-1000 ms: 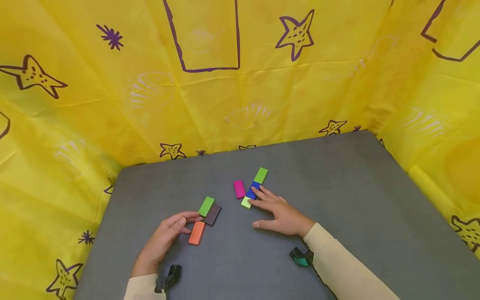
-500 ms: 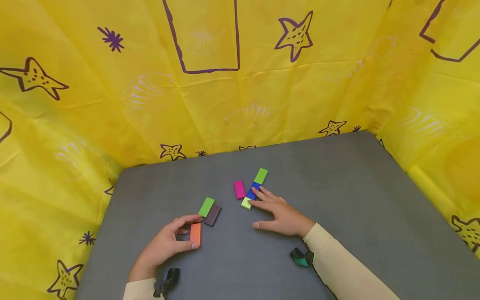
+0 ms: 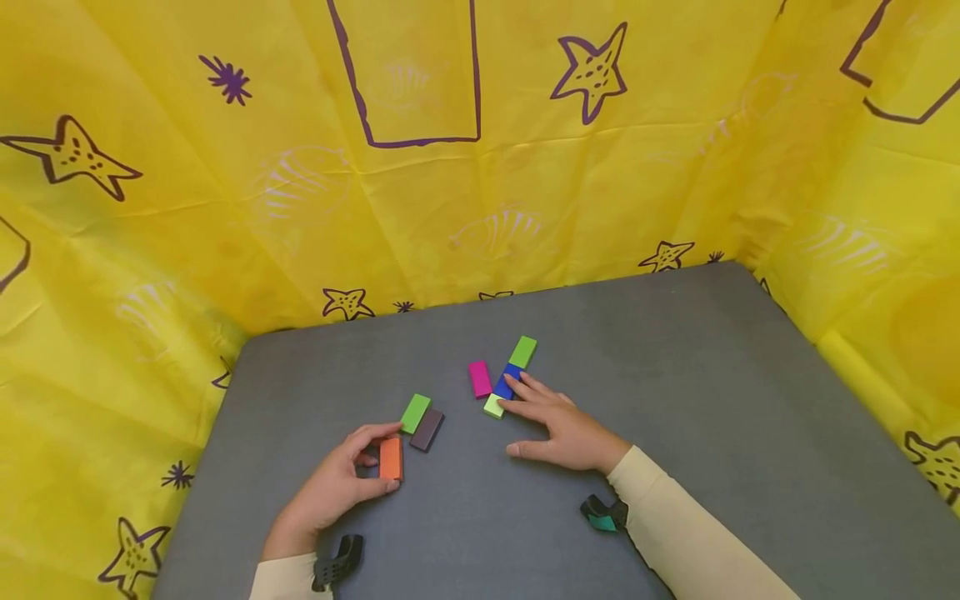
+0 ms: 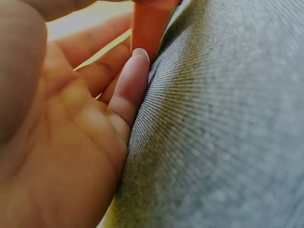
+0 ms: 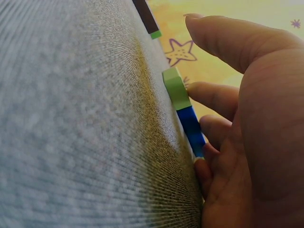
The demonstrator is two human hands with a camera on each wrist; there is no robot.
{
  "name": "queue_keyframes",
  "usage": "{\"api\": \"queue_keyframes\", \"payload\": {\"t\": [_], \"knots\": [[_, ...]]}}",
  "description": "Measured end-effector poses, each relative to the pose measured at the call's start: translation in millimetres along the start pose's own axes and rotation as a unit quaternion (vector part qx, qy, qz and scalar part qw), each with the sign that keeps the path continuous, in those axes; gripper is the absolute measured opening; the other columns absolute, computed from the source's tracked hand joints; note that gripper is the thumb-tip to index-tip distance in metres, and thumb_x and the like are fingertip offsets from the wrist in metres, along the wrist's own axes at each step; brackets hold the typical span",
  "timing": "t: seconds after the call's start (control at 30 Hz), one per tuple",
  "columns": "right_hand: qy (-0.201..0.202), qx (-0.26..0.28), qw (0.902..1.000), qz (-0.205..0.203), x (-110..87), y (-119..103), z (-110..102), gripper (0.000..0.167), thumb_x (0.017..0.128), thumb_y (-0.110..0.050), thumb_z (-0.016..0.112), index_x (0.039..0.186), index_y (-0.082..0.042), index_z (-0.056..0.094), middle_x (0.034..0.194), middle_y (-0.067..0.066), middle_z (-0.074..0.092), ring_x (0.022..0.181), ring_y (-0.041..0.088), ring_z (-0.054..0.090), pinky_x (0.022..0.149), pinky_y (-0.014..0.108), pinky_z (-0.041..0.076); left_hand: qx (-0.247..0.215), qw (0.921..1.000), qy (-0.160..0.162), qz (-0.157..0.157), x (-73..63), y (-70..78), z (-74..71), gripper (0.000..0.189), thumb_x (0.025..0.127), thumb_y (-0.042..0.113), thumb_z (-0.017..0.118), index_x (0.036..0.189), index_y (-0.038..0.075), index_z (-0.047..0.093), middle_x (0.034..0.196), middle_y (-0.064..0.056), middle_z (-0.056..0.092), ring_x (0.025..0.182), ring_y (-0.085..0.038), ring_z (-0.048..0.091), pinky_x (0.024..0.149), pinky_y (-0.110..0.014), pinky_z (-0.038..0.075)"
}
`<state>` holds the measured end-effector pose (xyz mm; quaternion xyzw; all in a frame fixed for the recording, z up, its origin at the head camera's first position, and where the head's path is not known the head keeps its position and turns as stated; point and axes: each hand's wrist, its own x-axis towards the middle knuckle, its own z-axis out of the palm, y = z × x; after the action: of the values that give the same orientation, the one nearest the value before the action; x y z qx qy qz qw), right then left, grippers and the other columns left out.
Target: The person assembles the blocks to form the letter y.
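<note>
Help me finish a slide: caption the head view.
The left hand pinches an orange rectangular block while the right hand touches a blue block and a pale-green block.

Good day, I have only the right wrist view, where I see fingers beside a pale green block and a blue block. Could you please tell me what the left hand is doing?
Observer: In the head view, the left hand holds an orange block between its thumb and fingers.
Operator: Thank you, this is clear. Is there also some block next to the blue block, which my camera does not show?
Observer: Yes, the head view shows a magenta block lying just to the left of it.
</note>
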<state>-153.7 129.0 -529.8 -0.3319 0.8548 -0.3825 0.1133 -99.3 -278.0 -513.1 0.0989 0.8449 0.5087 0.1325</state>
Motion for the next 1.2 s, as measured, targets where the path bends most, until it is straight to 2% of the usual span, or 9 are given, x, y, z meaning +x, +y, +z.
{"api": "queue_keyframes", "payload": {"t": [0.13, 0.3, 0.47, 0.7, 0.8, 0.97, 1.2], "knots": [[0.001, 0.001, 1.0, 0.002, -0.5, 1, 0, 0.078, 0.101, -0.06, 0.072, 0.166, -0.023, 0.049, 0.18, -0.006, 0.016, 0.165, 0.023, 0.002, 0.122, 0.072, 0.015, -0.064, 0.9975, 0.028, 0.014, 1.2, -3.3, -0.2, 0.069, 0.088, 0.007, 0.093, 0.151, 0.009, 0.064, 0.146, -0.015, 0.061, 0.11, -0.028, 0.066, 0.091, -0.029, 0.056], [0.005, 0.002, 1.0, 0.002, -1.3, 1, -1, 0.078, 0.101, -0.059, 0.072, 0.166, -0.023, 0.05, 0.18, -0.003, 0.017, 0.166, 0.024, 0.003, 0.122, 0.072, 0.016, -0.127, 0.9878, 0.083, 0.035, 2.6, -7.1, 1.3, 0.064, 0.092, -0.005, 0.085, 0.15, -0.002, 0.06, 0.143, -0.025, 0.062, 0.107, -0.024, 0.07, 0.088, -0.028, 0.059], [0.006, 0.006, 0.9999, 0.005, -1.8, 0, -1, 0.077, 0.101, -0.059, 0.072, 0.166, -0.023, 0.05, 0.18, -0.003, 0.017, 0.166, 0.025, 0.004, 0.122, 0.073, 0.016, -0.149, 0.9775, 0.147, 0.026, 4.7, -7.3, 3.2, 0.062, 0.092, -0.006, 0.084, 0.149, -0.006, 0.06, 0.145, -0.026, 0.062, 0.111, -0.02, 0.07, 0.092, -0.026, 0.058], [0.012, 0.011, 0.9997, 0.015, -0.9, -2, -1, 0.08, 0.101, -0.059, 0.072, 0.168, -0.026, 0.046, 0.18, -0.005, 0.014, 0.166, 0.024, 0.0, 0.12, 0.078, 0.012, -0.153, 0.9661, 0.206, 0.03, 10.9, -2.8, 7.7, 0.051, 0.095, -0.003, 0.084, 0.143, -0.008, 0.066, 0.14, -0.025, 0.065, 0.115, -0.017, 0.07, 0.093, -0.024, 0.057], [0.019, 0.014, 0.9996, 0.013, 1.8, -3, 0, 0.082, 0.101, -0.06, 0.072, 0.17, -0.026, 0.043, 0.181, -0.004, 0.012, 0.166, 0.025, -0.002, 0.12, 0.078, 0.013, -0.163, 0.9609, 0.22, 0.041, 13.6, 0.4, 9.9, 0.047, 0.095, -0.003, 0.083, 0.139, -0.009, 0.068, 0.14, -0.024, 0.065, 0.118, -0.017, 0.069, 0.096, -0.024, 0.055], [0.022, 0.015, 0.9995, 0.015, 9.7, -6, 2, 0.087, 0.1, -0.063, 0.071, 0.171, -0.024, 0.04, 0.181, -0.004, 0.009, 0.166, 0.025, -0.004, 0.12, 0.078, 0.014, -0.159, 0.959, 0.229, 0.05, 19.2, 5.5, 12.9, 0.045, 0.095, -0.002, 0.084, 0.138, -0.005, 0.071, 0.14, -0.02, 0.064, 0.121, -0.019, 0.068, 0.099, -0.025, 0.054], [0.025, 0.025, 0.9991, 0.024, 22.1, -10, 4, 0.09, 0.1, -0.064, 0.071, 0.172, -0.021, 0.037, 0.182, -0.001, 0.007, 0.165, 0.022, -0.006, 0.119, 0.079, 0.008, -0.159, 0.9592, 0.232, 0.033, 30.7, 17.5, 18.7, 0.05, 0.095, 0.003, 0.086, 0.142, -0.002, 0.07, 0.141, -0.019, 0.064, 0.115, -0.021, 0.068, 0.094, -0.023, 0.056]]}}
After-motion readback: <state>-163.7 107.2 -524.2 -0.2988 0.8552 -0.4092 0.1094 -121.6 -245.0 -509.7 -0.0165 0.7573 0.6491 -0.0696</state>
